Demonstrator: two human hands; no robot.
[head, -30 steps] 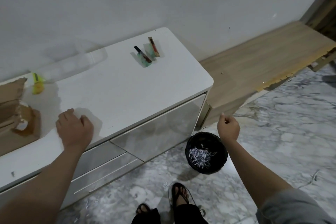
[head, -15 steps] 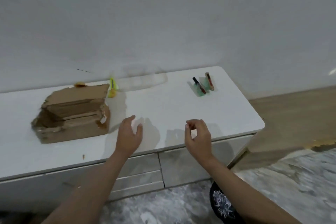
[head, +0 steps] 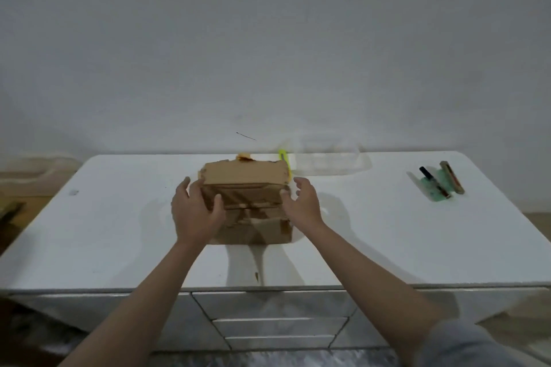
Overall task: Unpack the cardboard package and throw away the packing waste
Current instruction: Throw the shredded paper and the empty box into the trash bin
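Brown cardboard is back in play: the cardboard package (head: pixel 247 199) now sits dead centre in the head view, near the back edge of the white cabinet top (head: pixel 372 235), flaps torn open. A second ago the view was turned to the right end of the cabinet, the right hand (head: pixel 302 202) curled over a black bin on the floor with shredded paper in it; half a second ago both hands hovered clear of the box.

Now they have arrived. The left hand (head: pixel 195 211) is on the package's left side, thumb curled over the front flap, apparently taking hold. The right hand hangs just off the right side, fingers spread and loose, grasping nothing yet; whether it touches the cardboard I cannot tell.

By my reading, one load of waste has gone and the person is back for more.

Behind the box, a yellow-green object (head: pixel 283 158) and clear plastic wrap (head: pixel 328 159) lie by the back edge. Two slim tubes (head: pixel 441 185) rest toward the right end.
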